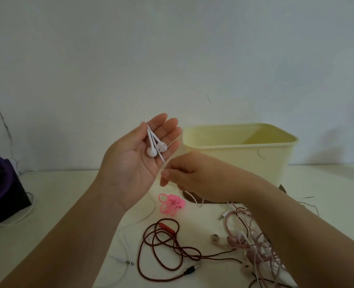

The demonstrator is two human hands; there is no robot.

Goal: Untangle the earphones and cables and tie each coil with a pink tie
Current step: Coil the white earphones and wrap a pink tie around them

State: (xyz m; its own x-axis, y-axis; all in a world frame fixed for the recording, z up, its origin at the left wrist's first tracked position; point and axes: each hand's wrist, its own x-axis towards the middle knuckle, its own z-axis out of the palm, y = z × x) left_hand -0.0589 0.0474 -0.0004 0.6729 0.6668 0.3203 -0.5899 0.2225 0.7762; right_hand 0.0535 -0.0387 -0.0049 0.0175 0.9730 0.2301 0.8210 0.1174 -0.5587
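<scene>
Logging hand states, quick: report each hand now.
Left hand: open, white earbuds lying on the palm.
Right hand: fingers pinching the white cord.

Right hand (pixel 190 177) fingertips blurred; tangle (pixel 255 242) below it partly under forearm (pixel 280 217), cut by bottom edge; white cable (pixel 121 260) vanishes behind left forearm (pixel 78 235).

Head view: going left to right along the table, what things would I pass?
A dark box → white plug → pink ties → pink earphone tangle. The red cable and yellow tub overlap others sideways, so they are left out.
</scene>
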